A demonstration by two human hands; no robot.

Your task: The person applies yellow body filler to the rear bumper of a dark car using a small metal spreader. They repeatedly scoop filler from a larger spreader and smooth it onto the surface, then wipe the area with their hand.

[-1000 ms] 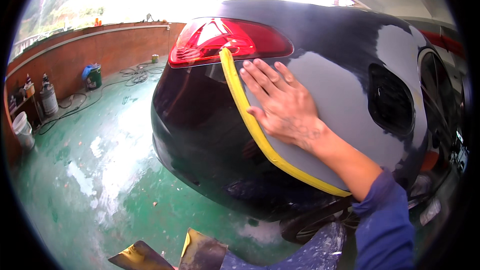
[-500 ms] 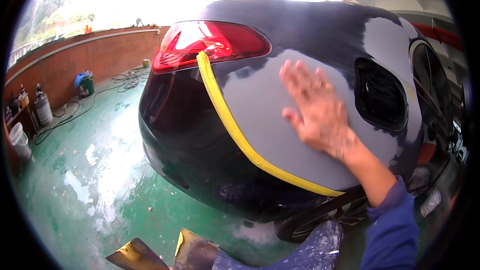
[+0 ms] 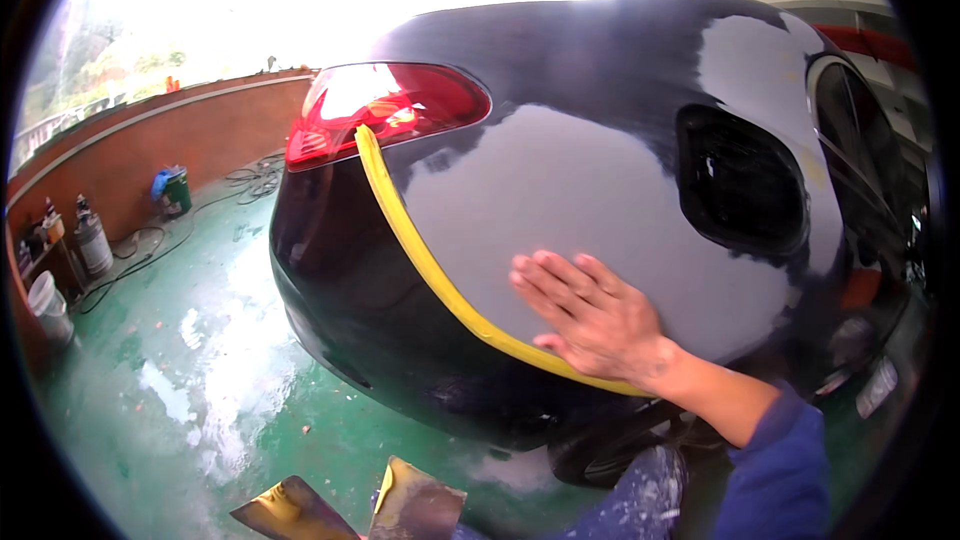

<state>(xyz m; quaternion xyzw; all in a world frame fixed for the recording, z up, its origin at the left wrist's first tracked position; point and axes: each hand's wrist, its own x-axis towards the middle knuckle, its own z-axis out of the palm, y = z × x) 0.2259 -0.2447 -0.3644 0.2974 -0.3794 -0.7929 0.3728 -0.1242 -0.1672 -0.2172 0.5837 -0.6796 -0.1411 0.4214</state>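
My right hand [image 3: 598, 318] lies flat against the grey primed patch [image 3: 545, 190] on a dark car's rear quarter panel. Its fingers are stretched out, pointing up and left, and it holds nothing. Just below it runs a strip of yellow masking tape [image 3: 425, 258], curving from the red tail light [image 3: 440, 100] down toward the wheel. At the bottom edge two metal putty spreaders [image 3: 418, 502] stick up, with yellow putty on their blades. Only a sliver of my left hand shows between them at the frame's edge; the rest is cut off.
An open black fuel-filler recess [image 3: 742, 180] sits right of the patch. The dark bumper [image 3: 335, 270] curves left below the tape. Along the low brown wall [image 3: 110, 155] stand a green bucket [image 3: 175, 194], a white bucket [image 3: 48, 305], a canister [image 3: 94, 243] and cables [image 3: 255, 177].
My right hand has moved down and slightly left over the grey patch, toward the tape. The view has shifted a little, and the spreaders appear slightly further right.
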